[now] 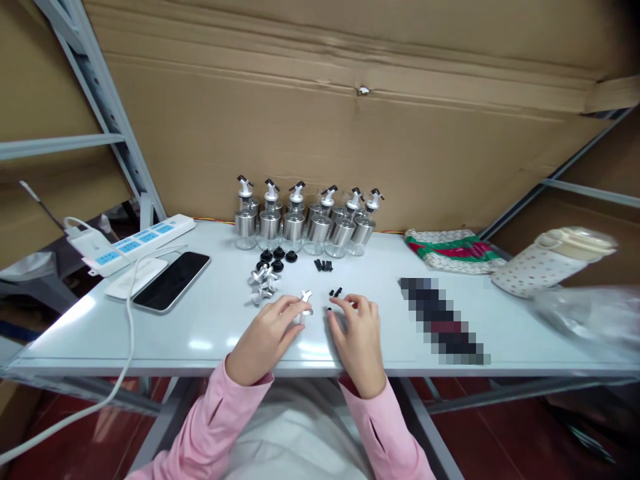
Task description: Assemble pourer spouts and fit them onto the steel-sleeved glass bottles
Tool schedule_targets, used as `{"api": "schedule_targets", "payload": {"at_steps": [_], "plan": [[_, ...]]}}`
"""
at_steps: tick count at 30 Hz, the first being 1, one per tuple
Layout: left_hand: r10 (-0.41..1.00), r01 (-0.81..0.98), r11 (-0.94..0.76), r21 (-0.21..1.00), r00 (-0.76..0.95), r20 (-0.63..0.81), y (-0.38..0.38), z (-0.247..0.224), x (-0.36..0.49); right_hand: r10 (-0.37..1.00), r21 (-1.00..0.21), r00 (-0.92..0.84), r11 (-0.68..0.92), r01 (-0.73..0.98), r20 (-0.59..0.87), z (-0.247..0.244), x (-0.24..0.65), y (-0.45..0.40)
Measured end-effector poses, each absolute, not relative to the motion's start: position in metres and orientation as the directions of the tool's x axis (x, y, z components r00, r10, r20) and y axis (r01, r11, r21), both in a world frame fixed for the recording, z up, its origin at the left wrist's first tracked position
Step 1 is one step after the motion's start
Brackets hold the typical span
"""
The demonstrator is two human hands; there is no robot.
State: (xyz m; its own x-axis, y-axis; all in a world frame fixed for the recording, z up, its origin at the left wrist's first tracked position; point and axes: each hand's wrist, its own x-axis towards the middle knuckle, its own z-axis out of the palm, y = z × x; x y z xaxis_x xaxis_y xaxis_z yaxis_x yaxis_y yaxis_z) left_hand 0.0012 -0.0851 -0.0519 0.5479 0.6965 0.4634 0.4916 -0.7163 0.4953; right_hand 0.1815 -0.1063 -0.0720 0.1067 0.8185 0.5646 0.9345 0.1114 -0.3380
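My left hand [270, 333] is closed on a silver-white spout piece [305, 307], held just above the table. To its right my right hand [359, 333] has its thumb and forefinger bent toward each other, with a tiny dark piece [329, 309] at the thumb tip. Small black pieces [338, 292] lie just beyond those fingers, and short black strips [323, 265] lie farther back. Several silver spout parts [263, 283] form a loose pile at the left. Behind them sit several round black caps [279, 253].
Glass bottles with steel sleeves [319, 228] and pour spouts stand at the back. A phone [173, 282], a power strip [140, 243] and a white cable are at the left. A patterned cloth [450, 251], a dotted cup [543, 263] and a plastic bag [595, 317] are at the right.
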Motion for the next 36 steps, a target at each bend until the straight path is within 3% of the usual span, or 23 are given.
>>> {"api": "schedule_targets", "payload": {"at_steps": [3, 8, 11, 15, 19, 25, 32, 36], "plan": [[0.681, 0.506, -0.732, 0.457, 0.563, 0.468, -0.084, -0.052, 0.001, 0.825, -0.375, 0.077, 0.17, 0.911, 0.56, -0.074, 0.183, -0.106], [0.647, 0.487, -0.763, 0.426, 0.575, 0.501, -0.084, -0.051, 0.002, 0.828, -0.69, 0.176, 0.305, 0.656, 0.533, -0.068, 0.178, -0.107], [0.612, 0.474, -0.788, 0.392, 0.541, 0.577, -0.084, -0.051, 0.004, 0.823, -0.772, 0.189, 0.387, 0.504, 0.536, -0.058, 0.166, -0.105], [0.579, 0.459, -0.806, 0.374, 0.478, 0.66, -0.086, -0.051, 0.007, 0.761, -0.781, 0.267, 0.456, 0.427, 0.591, -0.054, 0.151, -0.098], [0.579, 0.467, -0.805, 0.364, 0.492, 0.65, -0.087, -0.051, 0.008, 0.743, -0.828, 0.374, 0.451, 0.334, 0.555, -0.058, 0.148, -0.093], [0.552, 0.448, -0.826, 0.342, 0.518, 0.653, -0.087, -0.052, 0.007, 0.732, -0.775, 0.306, 0.466, 0.427, 0.608, -0.058, 0.15, -0.092], [0.595, 0.457, -0.801, 0.387, 0.528, 0.606, -0.086, -0.053, 0.006, 0.631, -0.654, 0.271, 0.517, 0.552, 0.727, -0.055, 0.148, -0.094], [0.626, 0.443, -0.779, 0.443, 0.516, 0.585, -0.086, -0.052, 0.007, 0.631, -0.654, 0.275, 0.508, 0.561, 0.725, -0.054, 0.148, -0.096]]}}
